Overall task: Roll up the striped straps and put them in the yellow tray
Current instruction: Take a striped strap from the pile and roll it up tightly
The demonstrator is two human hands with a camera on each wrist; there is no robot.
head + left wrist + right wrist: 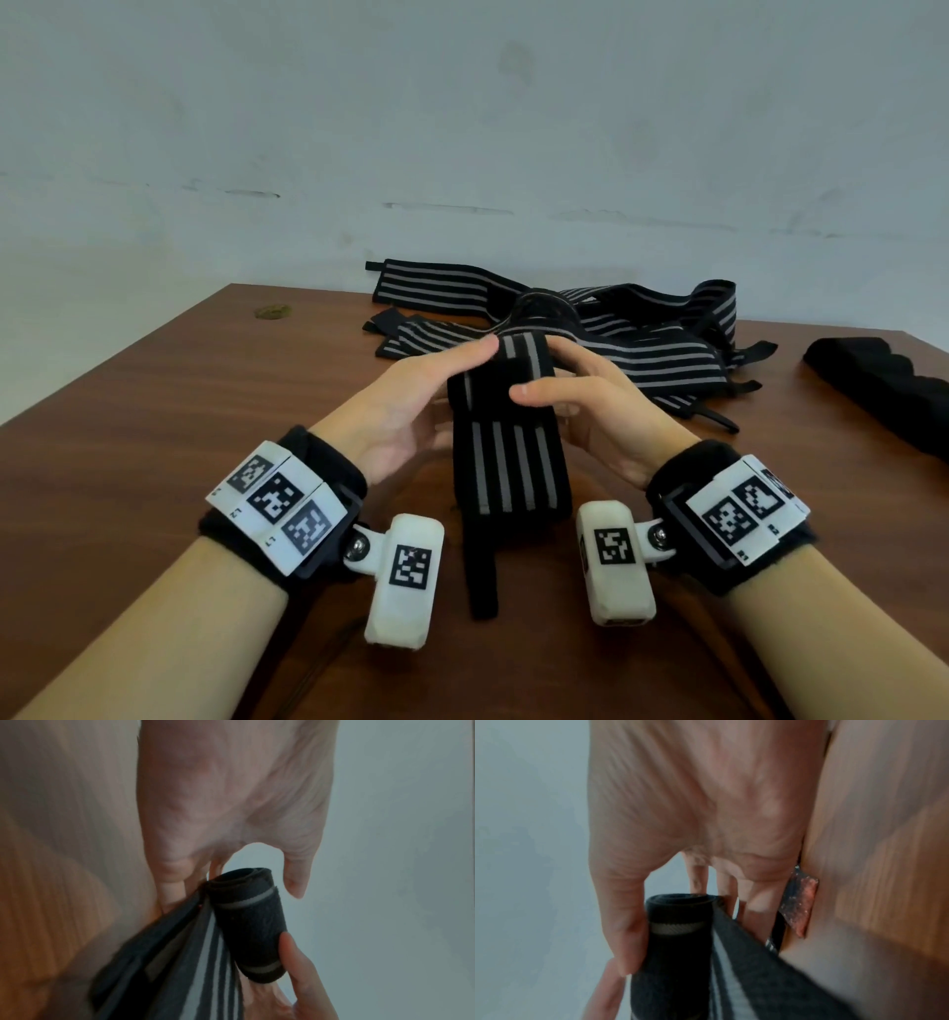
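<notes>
Over the middle of the table I hold a black strap with grey stripes, its far end wound into a roll. My left hand cups the roll's left end, fingers behind it; in the left wrist view its thumb stands just off the roll. My right hand grips the right end, its thumb pressed on the roll. The unrolled tail runs toward me onto the table. More striped straps lie in a pile behind. No yellow tray is in view.
The brown wooden table ends at a pale wall close behind the pile. A long black padded object lies at the right edge. A small round mark sits at the far left of the tabletop.
</notes>
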